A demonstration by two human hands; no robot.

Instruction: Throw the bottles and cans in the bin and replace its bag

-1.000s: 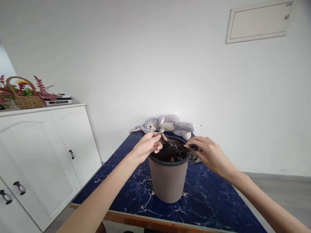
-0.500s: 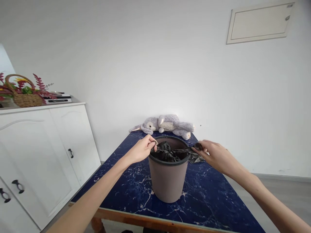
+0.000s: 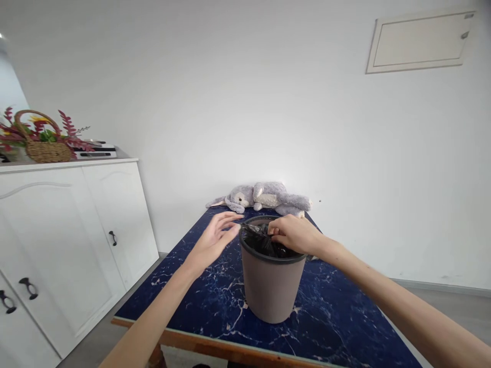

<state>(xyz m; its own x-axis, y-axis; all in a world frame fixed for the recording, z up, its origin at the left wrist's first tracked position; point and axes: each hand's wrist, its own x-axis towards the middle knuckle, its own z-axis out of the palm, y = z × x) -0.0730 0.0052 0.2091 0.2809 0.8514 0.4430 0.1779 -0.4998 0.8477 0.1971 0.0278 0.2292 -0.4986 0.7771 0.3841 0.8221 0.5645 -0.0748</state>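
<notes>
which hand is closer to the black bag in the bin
Right. The right hand is over the bin, fingers on the black bag. The left hand is open beside the bin's left rim, apart from the bag.

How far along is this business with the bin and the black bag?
Done: the black bag sits bunched inside the grey bin on the blue table. In hand: the right hand pinches the bag at the bin's mouth, while the left hand is open beside the rim, holding nothing. Left: the bag is not lifted out; whether it is knotted cannot be told.
</notes>
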